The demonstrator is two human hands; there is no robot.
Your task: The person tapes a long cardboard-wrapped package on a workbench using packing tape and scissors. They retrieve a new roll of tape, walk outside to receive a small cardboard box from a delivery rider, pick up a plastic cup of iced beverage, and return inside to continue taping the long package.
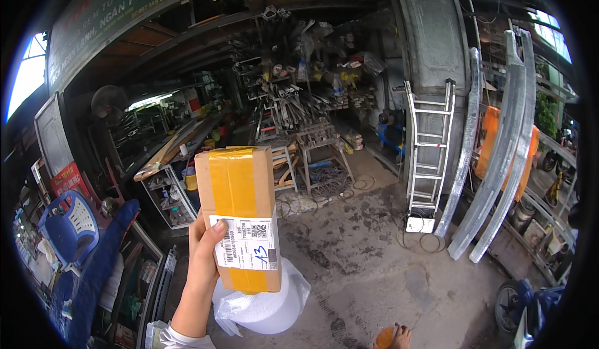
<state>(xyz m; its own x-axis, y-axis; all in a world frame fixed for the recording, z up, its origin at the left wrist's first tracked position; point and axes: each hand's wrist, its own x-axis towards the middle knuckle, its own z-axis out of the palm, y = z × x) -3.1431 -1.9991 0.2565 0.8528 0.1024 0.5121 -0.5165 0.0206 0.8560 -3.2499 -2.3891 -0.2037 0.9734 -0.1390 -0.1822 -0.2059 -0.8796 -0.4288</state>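
My left hand clasped around a taped brown cardboard box, held near, left of centre, thumb over its white label, white roll behind, metal ladder far right

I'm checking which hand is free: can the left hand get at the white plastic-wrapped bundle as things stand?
Probably not right away: the left hand is taken up with holding the cardboard box, which also hides part of the white plastic-wrapped bundle in this view.
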